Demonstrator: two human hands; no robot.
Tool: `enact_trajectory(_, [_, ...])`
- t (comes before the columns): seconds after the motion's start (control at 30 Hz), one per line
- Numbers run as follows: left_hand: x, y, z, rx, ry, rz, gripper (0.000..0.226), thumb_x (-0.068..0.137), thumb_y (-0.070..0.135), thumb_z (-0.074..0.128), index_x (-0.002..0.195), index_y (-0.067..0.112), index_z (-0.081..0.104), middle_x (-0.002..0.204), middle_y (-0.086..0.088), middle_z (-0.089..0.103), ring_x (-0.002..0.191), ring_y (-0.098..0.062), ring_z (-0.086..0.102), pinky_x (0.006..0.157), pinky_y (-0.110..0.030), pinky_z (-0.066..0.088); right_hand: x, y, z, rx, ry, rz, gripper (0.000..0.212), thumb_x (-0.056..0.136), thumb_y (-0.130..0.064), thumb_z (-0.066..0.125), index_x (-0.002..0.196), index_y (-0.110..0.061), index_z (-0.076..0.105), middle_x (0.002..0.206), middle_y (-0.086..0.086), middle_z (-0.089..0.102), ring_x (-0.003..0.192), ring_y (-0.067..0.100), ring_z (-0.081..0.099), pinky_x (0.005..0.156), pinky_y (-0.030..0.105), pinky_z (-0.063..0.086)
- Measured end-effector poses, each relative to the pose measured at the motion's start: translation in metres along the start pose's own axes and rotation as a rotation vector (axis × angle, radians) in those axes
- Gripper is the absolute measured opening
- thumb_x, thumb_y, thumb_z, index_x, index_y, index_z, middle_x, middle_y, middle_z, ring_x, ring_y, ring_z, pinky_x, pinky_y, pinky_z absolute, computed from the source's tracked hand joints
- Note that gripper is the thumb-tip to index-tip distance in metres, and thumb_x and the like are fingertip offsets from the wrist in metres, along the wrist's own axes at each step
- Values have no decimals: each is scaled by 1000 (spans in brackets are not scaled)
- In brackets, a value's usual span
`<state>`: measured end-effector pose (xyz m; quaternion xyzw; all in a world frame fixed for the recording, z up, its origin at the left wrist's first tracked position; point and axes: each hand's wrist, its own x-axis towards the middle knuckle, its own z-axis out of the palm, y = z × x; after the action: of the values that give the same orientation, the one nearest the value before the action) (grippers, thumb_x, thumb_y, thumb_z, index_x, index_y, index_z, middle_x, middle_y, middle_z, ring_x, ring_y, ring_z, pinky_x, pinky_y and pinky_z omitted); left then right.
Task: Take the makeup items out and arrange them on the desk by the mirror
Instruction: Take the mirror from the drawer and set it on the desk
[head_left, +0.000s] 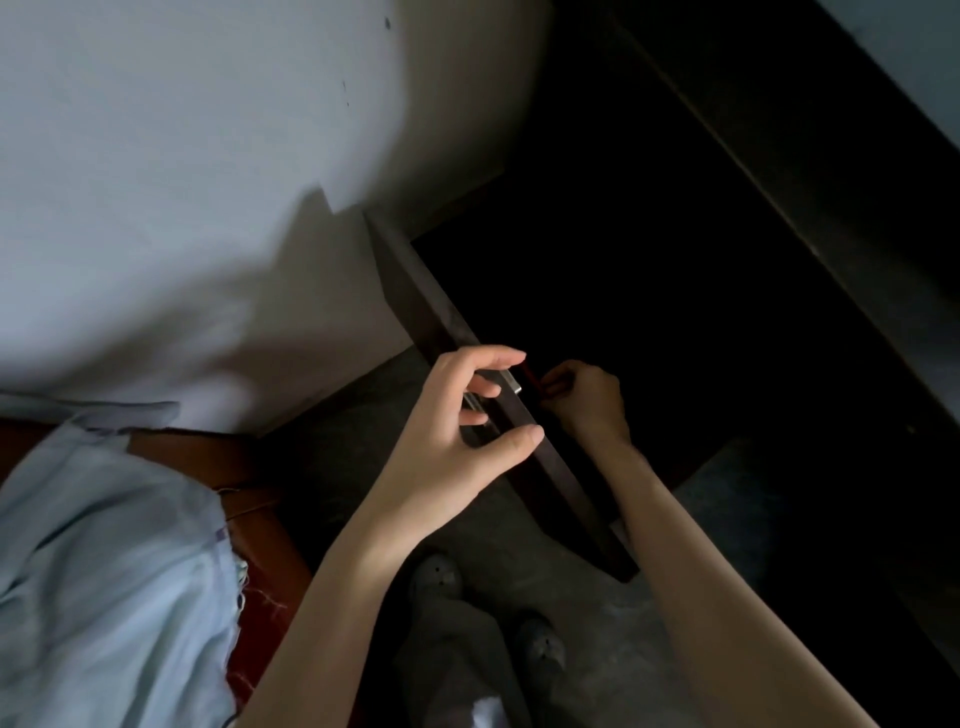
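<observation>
A dark wooden cabinet door (447, 332) stands swung open, seen edge-on, with a metal handle (506, 382) on it. My left hand (457, 436) hovers at the handle, fingers curled and apart, thumb near the door's edge; whether it touches the handle is unclear. My right hand (587, 400) reaches past the door into the dark cabinet interior (649, 270), its fingers closed on a small red item (532, 374). Nothing else inside the cabinet can be made out in the dark.
A pale wall (208, 182) fills the left. A light blue cloth (104, 545) lies over a brown seat (249, 499) at lower left. My feet in grey slippers (436, 577) stand on a grey floor. A dark desk edge (779, 182) runs diagonally at upper right.
</observation>
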<state>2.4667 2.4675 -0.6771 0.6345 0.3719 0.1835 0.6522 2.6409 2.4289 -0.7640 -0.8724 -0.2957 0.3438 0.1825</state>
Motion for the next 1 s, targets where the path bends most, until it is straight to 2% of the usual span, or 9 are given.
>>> enact_trajectory(0.13, [-1,2,1,16,1,-11,49,71,27,67,117,32,52,119,15,51,107,3,48,88,-13,44,-2,1,-4,58,-12,3,29,79,1,66,107,-7,65,101,9,68,96,20,64,83,30,51])
enact_trajectory(0.3, [-1,7,2,37,9,-12,48,71,28,67,116,34,52,120,15,51,108,2,49,90,-18,46,-14,-3,-17,129,32,-64,28,79,1,67,104,-10,66,91,-2,61,85,6,56,69,11,41])
enact_trajectory(0.4, [-3,13,4,37,15,-8,48,70,28,67,115,36,53,119,13,52,108,0,50,90,-19,46,-30,-11,-35,212,78,-127,26,77,-1,68,98,-16,66,90,-5,64,84,5,58,70,6,42])
enact_trajectory(0.57, [-9,32,15,41,-1,30,49,69,29,67,115,36,53,120,17,51,109,1,51,87,-13,44,-78,-32,-80,266,156,-303,26,74,-2,70,88,-24,64,83,-14,62,80,-1,60,71,4,46])
enact_trajectory(0.8, [-25,84,52,113,-127,134,49,70,33,67,116,37,52,120,22,51,111,5,49,86,-9,42,-152,-25,-157,286,256,-323,26,75,-4,70,90,-25,68,84,-10,65,79,-1,60,67,7,47])
enact_trajectory(1.0, [-33,133,109,153,-275,241,56,63,52,63,117,41,50,119,24,52,114,4,49,87,-16,45,-209,20,-228,294,443,-256,33,70,0,70,79,-32,67,77,-8,67,72,1,62,64,6,46])
